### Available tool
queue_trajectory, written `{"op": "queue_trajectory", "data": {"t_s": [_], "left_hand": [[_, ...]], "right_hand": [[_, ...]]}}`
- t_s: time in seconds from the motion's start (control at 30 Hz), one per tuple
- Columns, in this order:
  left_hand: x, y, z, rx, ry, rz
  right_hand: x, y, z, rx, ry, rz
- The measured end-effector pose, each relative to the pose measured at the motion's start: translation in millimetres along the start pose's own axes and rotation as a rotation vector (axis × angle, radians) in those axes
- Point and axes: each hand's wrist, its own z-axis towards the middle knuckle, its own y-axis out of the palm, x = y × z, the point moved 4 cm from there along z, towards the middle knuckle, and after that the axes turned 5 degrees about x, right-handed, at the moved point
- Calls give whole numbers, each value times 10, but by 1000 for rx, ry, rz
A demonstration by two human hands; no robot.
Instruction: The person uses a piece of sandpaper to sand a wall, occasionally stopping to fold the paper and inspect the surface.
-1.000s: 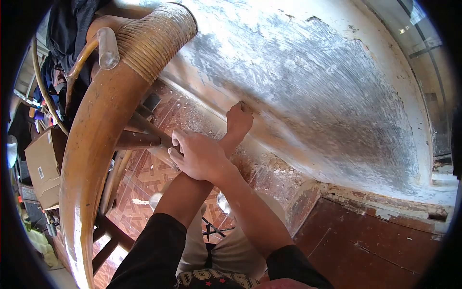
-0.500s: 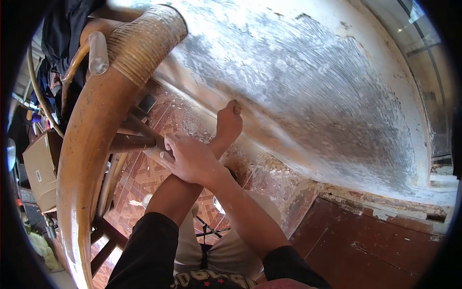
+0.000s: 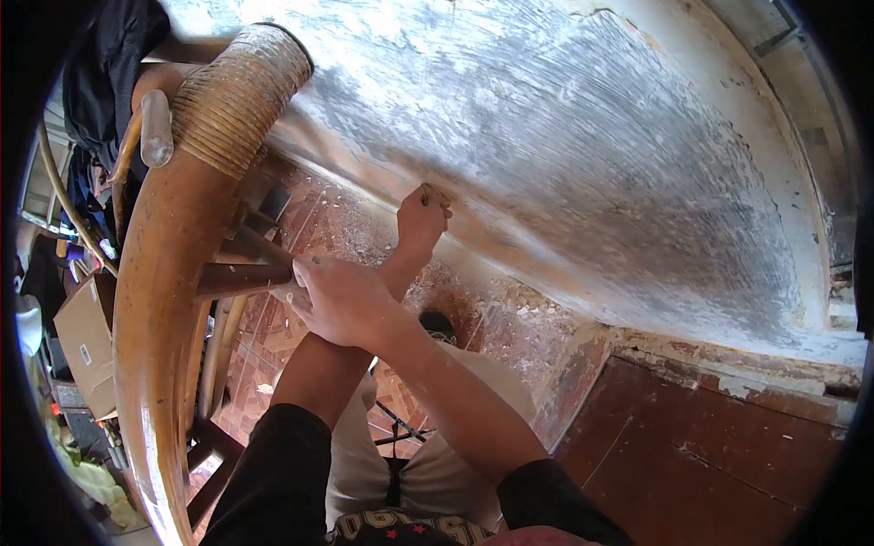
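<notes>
My forearms cross, the right one over the left. My left hand [image 3: 423, 217] is closed in a pinch at the lower part of the scraped wall [image 3: 583, 173]. A small dark bit shows between its fingers, too small to name. My right hand [image 3: 341, 300] is curled above my left forearm, by the end of a dark wooden bar [image 3: 241, 279]. Whatever those fingers hold, if anything, is hidden. Grey and white streaks cover the wall, with a bare brownish band along its bottom.
A large curved wooden beam [image 3: 164, 264] with a ribbed end rises close on the left. Beyond it are a cardboard box [image 3: 88, 341] and dark cloth [image 3: 105, 82]. Crumbled debris [image 3: 360, 214] lies along the wall's foot. Dark red boards [image 3: 692, 446] cover the lower right.
My left hand has turned slightly at the wall, with its fingers showing more. The view has shifted a little, and both hands sit slightly further left in it.
</notes>
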Motion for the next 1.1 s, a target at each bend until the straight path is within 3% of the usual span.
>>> {"op": "queue_trajectory", "data": {"t_s": [0.07, 0.2, 0.27, 0.3, 0.37, 0.47, 0.6, 0.7, 0.8, 1.0, 1.1], "left_hand": [[5, 6, -15, 49, -108, -53], [-30, -14, -13, 39, -89, -59], [27, -42, -41, 7, 136, 203], [43, -42, -23, 0, 137, 211], [-5, -36, -8, -67, -29, -69], [-49, 0, 4, -4, -145, -225], [-33, -17, -2, -19, -159, -286], [30, 2, -31, -40, -91, -65], [22, -9, -22, -101, -75, -100], [-153, -90, 162, 53, -202, -377], [-97, -90, 92, 29, -68, -88]], "right_hand": [[-5, -12, -10, -72, 24, -18], [-3, 14, -32, -17, -24, -32], [4, 27, -21, 53, -68, -41], [18, 11, -6, 62, -65, -37], [43, 17, 7, 36, -52, -48], [64, 4, 6, 36, -38, -46], [12, 9, -42, -11, -7, -42], [27, 15, -29, 3, -23, -57], [21, 24, -19, 44, -66, -50], [8, -12, -82, 34, -63, -73], [13, -26, -69, 39, -32, -73]]}}
